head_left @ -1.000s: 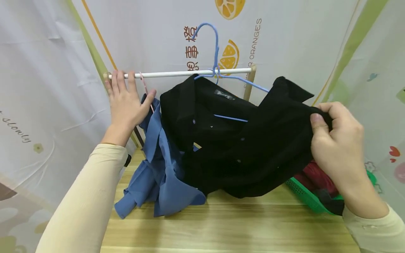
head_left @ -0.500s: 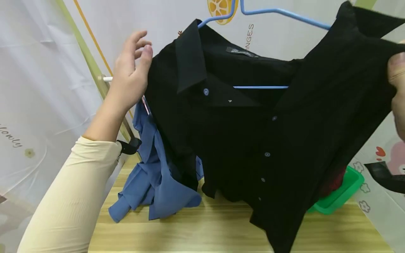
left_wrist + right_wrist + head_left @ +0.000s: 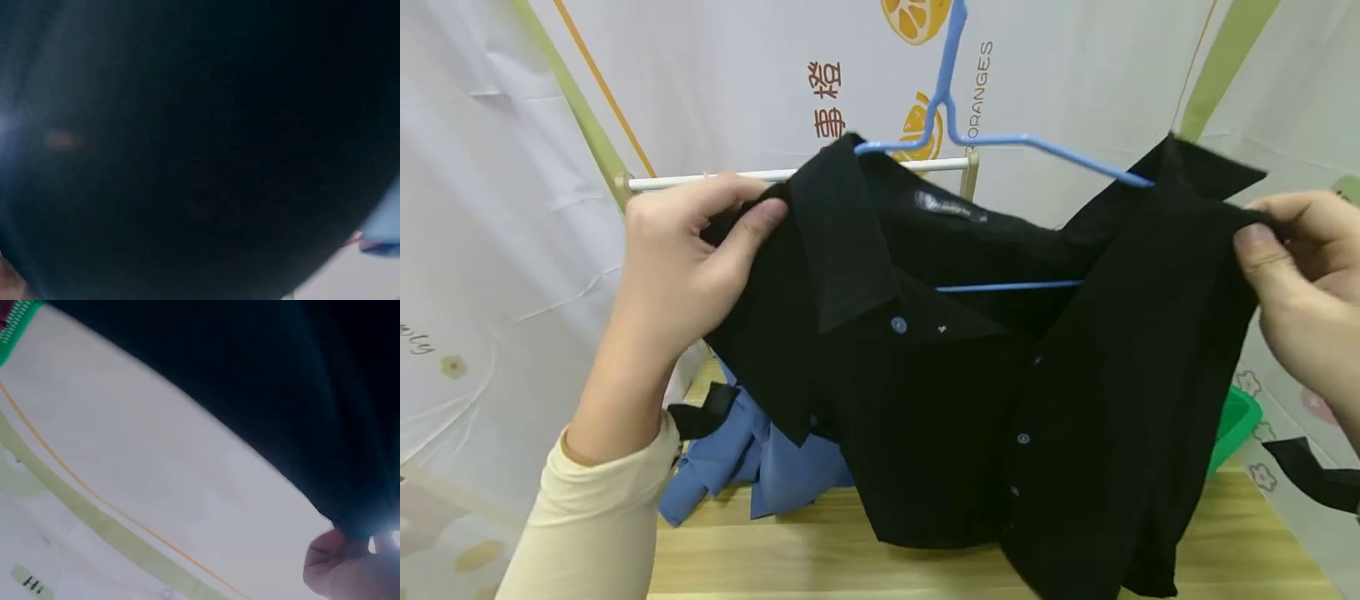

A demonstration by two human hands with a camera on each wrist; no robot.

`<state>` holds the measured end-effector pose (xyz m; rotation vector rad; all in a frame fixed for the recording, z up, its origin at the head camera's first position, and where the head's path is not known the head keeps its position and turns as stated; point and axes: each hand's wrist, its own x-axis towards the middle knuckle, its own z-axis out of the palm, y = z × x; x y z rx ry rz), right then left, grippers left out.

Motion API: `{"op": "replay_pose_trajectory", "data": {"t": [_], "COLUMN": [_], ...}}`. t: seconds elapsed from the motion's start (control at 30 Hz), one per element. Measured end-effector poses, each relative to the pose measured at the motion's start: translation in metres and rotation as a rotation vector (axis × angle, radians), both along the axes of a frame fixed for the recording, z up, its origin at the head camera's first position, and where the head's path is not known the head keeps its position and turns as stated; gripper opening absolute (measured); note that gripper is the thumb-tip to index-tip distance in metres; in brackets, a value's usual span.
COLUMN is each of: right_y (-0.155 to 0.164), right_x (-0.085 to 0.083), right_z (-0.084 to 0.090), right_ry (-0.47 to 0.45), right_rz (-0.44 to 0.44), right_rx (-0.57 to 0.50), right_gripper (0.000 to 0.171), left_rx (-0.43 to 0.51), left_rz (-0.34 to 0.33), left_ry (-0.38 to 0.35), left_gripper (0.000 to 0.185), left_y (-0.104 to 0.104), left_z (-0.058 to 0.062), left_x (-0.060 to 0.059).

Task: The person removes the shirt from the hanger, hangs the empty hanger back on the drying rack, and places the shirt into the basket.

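Black shirt, draped on a blue hanger, hangs in the air above the wooden bench. Left hand has its grip pinched on the shirt's left shoulder, before the white rail. Right hand pinches the other shoulder. Blue shirt lies crumpled beneath.

Blue shirt crumpled on the wooden worktop at lower left. White rail across the back on a wooden frame. Green basket at right edge, mostly hidden. White backdrop printed with orange slices and lettering behind.
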<state>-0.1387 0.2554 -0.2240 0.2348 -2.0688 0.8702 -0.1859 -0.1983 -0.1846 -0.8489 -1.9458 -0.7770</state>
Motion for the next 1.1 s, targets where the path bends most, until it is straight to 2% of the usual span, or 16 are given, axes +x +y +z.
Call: {"op": "replay_pose_trajectory", "data": {"t": [0.13, 0.23, 0.37, 0.5, 0.63, 0.7, 0.83, 0.97, 1.1], "right_y": [-0.014, -0.022, -0.033, -0.041, -0.048, -0.051, -0.057, -0.063, -0.07], "right_x": [0.01, 0.017, 0.021, 0.026, 0.034, 0.038, 0.047, 0.052, 0.056], "right_z": [-0.02, -0.04, -0.08, -0.122, -0.156, -0.17, -0.194, -0.211, -0.22], "right_ry": [0.011, -0.005, -0.037, -0.086, -0.154, -0.197, -0.278, -0.303, -0.288], "right_rz": [0.009, -0.002, 0.065, 0.104, 0.084, 0.069, 0.04, 0.033, 0.041], "right_rx": [0.234, 0.343, 0.338, 0.294, 0.248, 0.21, 0.124, 0.101, 0.096], "right_gripper": [0.016, 0.018, 0.017, 0.013, 0.023, 0.03, 0.027, 0.027, 0.03], "left_rx": [0.045, 0.083, 0.175, 0.264, 0.339, 0.383, 0.444, 0.443, 0.425], "left_rz": [0.003, -0.026, -0.071, -0.078, -0.068, -0.055, -0.035, -0.013, 0.029], "left_ry": [-0.081, -0.1, -0.207, -0.324, -0.434, -0.492, -0.597, -0.649, -0.68], "left_gripper": [0.002, 0.009, 0.017, 0.02, 0.019, 0.02, 0.019, 0.018, 0.019], "left_y": [-0.004, -0.002, 0.001, 0.001, 0.006, 0.008, 0.01, 0.008, 0.007], "left_z": [-0.035, -0.069, -0.127, -0.187, -0.23, -0.246, -0.269, -0.282, -0.287], "left_x": [0.028, 0.039, 0.05, 0.061, 0.071, 0.074, 0.077, 0.08, 0.084]}}
